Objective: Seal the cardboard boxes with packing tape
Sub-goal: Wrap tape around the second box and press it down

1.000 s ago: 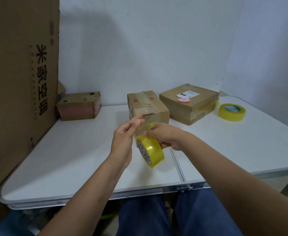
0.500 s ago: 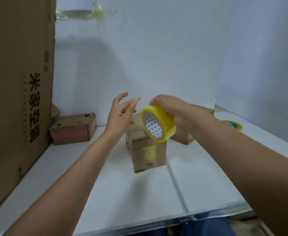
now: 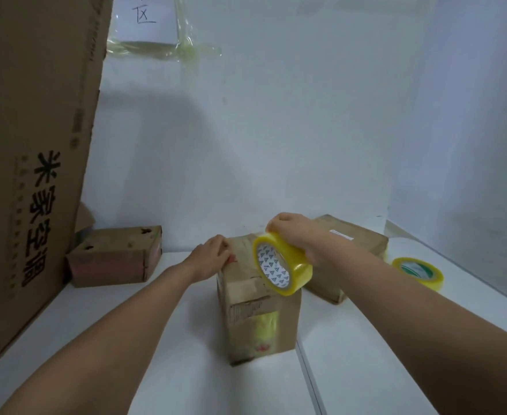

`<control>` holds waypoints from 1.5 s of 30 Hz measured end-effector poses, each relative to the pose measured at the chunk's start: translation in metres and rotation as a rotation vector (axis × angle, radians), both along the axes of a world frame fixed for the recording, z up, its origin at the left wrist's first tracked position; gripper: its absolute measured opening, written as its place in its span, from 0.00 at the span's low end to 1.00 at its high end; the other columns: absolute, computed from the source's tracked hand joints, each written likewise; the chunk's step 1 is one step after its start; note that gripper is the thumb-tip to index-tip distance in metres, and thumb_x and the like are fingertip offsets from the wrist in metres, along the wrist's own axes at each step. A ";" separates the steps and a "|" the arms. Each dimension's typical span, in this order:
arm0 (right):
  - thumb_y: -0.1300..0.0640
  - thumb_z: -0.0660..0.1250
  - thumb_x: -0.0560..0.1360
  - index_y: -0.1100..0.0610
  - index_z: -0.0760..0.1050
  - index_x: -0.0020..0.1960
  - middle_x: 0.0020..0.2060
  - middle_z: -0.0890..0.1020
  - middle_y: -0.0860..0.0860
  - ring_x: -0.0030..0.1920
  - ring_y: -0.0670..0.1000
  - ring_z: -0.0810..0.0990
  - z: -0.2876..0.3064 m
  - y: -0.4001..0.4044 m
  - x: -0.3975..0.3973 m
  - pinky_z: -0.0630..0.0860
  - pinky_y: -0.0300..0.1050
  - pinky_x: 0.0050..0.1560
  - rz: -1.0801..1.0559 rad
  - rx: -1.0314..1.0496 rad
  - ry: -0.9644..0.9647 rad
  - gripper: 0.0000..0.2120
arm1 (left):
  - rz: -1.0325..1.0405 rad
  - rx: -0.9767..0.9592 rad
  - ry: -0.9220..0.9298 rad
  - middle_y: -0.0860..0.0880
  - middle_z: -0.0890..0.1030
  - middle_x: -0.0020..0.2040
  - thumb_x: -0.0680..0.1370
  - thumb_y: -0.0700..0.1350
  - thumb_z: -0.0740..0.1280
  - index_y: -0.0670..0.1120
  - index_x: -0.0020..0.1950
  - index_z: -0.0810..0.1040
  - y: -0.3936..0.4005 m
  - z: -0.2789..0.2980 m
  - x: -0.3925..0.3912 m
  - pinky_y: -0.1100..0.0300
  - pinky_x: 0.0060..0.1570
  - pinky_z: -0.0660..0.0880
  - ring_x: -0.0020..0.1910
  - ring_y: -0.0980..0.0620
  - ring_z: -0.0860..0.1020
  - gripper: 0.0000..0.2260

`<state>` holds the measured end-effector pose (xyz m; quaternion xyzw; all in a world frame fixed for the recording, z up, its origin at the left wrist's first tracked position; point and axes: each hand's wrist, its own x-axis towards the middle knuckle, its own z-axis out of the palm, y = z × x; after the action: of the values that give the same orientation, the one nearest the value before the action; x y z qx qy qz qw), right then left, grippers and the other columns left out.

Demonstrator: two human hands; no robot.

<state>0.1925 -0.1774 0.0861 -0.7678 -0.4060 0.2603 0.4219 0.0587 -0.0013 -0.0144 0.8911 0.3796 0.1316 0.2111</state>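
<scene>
I see my right hand curled around a yellow tape roll, fingers and thumb wrapped over its outer band, holding it tilted so the printed white core faces me. The roll sits at the top front edge of the small upright cardboard box standing in the middle of the white table; I cannot tell whether it actually touches the cardboard or hovers just above it. My left hand rests on the top left edge of that same box, fingers bent over the rim and pressed against it; whether they pinch a tape end there I cannot tell, as the fingertips are hidden behind the hand. The box front shows old, wrinkled strips of tape and a yellowish patch lower down. Behind my right forearm lies a flatter brown box with a white label on top, and just beside it, further right, a second tape roll lies flat on the table. At the back left sits a low, worn carton with a reddish side, near the wall. A tall cardboard carton with black printed characters fills the left edge of my view. On the wall above, a paper sheet is fixed with clear tape.
</scene>
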 end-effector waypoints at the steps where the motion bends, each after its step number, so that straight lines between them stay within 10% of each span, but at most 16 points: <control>1: 0.53 0.60 0.80 0.51 0.77 0.53 0.43 0.77 0.50 0.41 0.51 0.75 0.000 0.003 0.001 0.73 0.42 0.38 0.002 0.000 0.001 0.08 | -0.003 0.030 0.005 0.44 0.73 0.64 0.82 0.51 0.58 0.45 0.61 0.70 0.000 -0.001 -0.001 0.49 0.63 0.68 0.61 0.44 0.72 0.12; 13: 0.59 0.56 0.80 0.61 0.74 0.63 0.60 0.77 0.60 0.50 0.54 0.73 -0.010 0.016 -0.006 0.69 0.41 0.36 0.062 -0.063 -0.117 0.15 | -0.062 0.296 0.490 0.44 0.69 0.64 0.80 0.62 0.55 0.54 0.60 0.67 -0.063 0.029 -0.021 0.50 0.51 0.69 0.63 0.41 0.72 0.15; 17: 0.58 0.55 0.81 0.60 0.74 0.63 0.59 0.77 0.57 0.52 0.55 0.75 -0.006 0.015 -0.003 0.72 0.45 0.44 0.051 -0.082 -0.171 0.15 | -0.217 0.316 0.372 0.48 0.58 0.79 0.83 0.59 0.53 0.53 0.77 0.60 -0.055 0.021 -0.017 0.47 0.74 0.56 0.77 0.47 0.57 0.24; 23: 0.56 0.57 0.81 0.59 0.74 0.63 0.59 0.78 0.57 0.56 0.57 0.76 -0.017 0.008 -0.008 0.72 0.46 0.50 0.033 -0.040 -0.129 0.14 | -0.278 0.135 0.210 0.54 0.62 0.77 0.84 0.57 0.50 0.57 0.77 0.62 -0.048 0.003 -0.018 0.47 0.73 0.55 0.76 0.51 0.59 0.21; 32: 0.58 0.55 0.82 0.63 0.71 0.66 0.64 0.75 0.61 0.53 0.55 0.72 -0.010 0.007 -0.013 0.68 0.44 0.50 0.080 -0.083 -0.206 0.16 | 0.087 -0.916 -0.541 0.44 0.86 0.51 0.80 0.63 0.59 0.40 0.52 0.83 -0.053 0.053 -0.010 0.57 0.52 0.79 0.54 0.48 0.83 0.27; 40: 0.61 0.54 0.82 0.66 0.70 0.67 0.65 0.74 0.63 0.54 0.57 0.72 -0.008 0.010 -0.015 0.68 0.46 0.53 0.085 -0.116 -0.240 0.17 | 0.074 -0.781 -0.567 0.52 0.84 0.40 0.75 0.49 0.73 0.46 0.46 0.84 -0.048 0.065 0.000 0.65 0.39 0.77 0.36 0.58 0.79 0.06; 45: 0.56 0.55 0.82 0.63 0.71 0.67 0.63 0.76 0.60 0.60 0.58 0.75 -0.005 0.006 -0.017 0.71 0.49 0.61 0.068 -0.154 -0.206 0.17 | 0.106 -0.623 -0.581 0.54 0.83 0.38 0.76 0.53 0.72 0.46 0.46 0.84 -0.049 0.062 0.005 0.64 0.40 0.77 0.36 0.57 0.79 0.10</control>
<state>0.1755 -0.1714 0.0806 -0.8063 -0.4519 0.2247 0.3085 0.0634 -0.0499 0.0477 0.6900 0.3711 0.2670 0.5611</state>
